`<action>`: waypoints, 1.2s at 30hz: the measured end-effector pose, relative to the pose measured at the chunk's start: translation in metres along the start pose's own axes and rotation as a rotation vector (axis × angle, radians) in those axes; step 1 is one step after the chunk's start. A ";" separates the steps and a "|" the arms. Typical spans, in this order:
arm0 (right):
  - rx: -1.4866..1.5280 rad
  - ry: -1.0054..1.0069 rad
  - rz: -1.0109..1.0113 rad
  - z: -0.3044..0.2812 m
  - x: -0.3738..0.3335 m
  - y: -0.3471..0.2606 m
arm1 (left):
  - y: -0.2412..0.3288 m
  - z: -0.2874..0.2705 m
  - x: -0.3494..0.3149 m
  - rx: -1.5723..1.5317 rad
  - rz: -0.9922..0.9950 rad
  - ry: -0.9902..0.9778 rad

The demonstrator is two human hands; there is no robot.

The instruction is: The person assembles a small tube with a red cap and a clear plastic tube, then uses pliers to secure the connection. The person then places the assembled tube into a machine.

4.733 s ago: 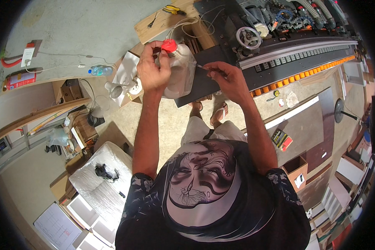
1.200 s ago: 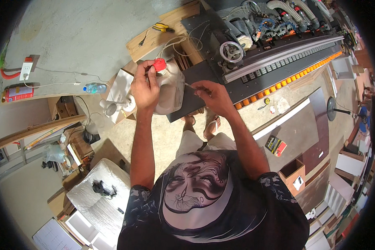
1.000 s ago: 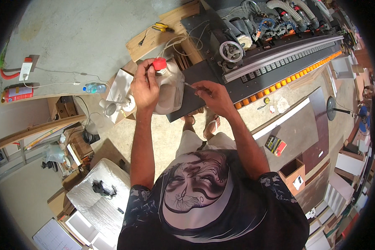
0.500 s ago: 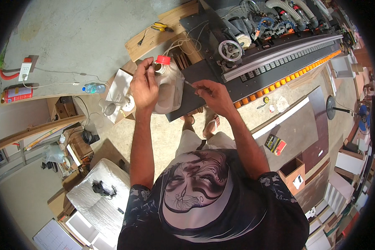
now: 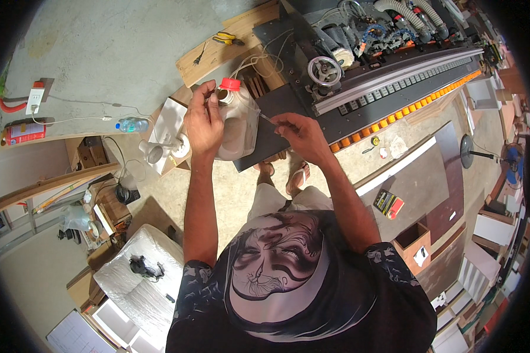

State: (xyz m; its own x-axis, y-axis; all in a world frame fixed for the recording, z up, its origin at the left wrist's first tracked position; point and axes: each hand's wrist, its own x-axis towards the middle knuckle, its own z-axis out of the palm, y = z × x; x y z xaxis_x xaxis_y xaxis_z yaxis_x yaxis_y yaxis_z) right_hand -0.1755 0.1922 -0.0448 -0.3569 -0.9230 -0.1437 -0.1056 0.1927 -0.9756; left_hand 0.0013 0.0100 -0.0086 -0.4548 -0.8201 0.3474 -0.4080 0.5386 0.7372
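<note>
Jug (image 5: 239, 128) stands between the left hand (image 5: 205, 120) and right hand (image 5: 298, 132).

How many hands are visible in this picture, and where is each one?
2. The left hand is beside the neck of the translucent jug; the right hand holds a thin, slender object at the jug's right side. I see no others.

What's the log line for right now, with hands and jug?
left hand: at jug neck; right hand: holding thin tool; red cap: at jug top
</note>
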 end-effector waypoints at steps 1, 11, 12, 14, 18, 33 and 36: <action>-0.004 0.000 0.001 0.000 0.000 0.000 | 0.000 0.000 0.000 0.008 0.004 0.000; -0.014 0.000 -0.014 0.001 0.000 0.000 | 0.009 -0.005 0.001 0.035 -0.011 -0.045; -0.011 0.001 -0.019 0.001 0.000 0.001 | 0.015 -0.005 0.002 0.042 0.021 -0.038; -0.017 -0.006 -0.011 0.001 0.000 0.002 | 0.017 -0.006 0.002 0.058 0.061 -0.032; -0.019 -0.010 -0.013 0.003 0.000 0.001 | 0.016 -0.006 0.002 0.063 0.066 -0.026; -0.047 -0.012 -0.029 0.003 -0.001 -0.003 | 0.011 -0.004 0.001 0.050 0.035 -0.025; -0.051 -0.009 -0.024 0.003 -0.001 -0.004 | 0.010 -0.003 0.000 0.051 0.025 -0.029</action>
State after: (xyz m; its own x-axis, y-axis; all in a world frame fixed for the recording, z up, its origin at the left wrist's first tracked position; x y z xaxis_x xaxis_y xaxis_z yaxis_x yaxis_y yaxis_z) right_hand -0.1716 0.1910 -0.0409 -0.3455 -0.9305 -0.1217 -0.1612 0.1866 -0.9691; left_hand -0.0006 0.0145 0.0010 -0.4880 -0.8005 0.3479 -0.4357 0.5688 0.6976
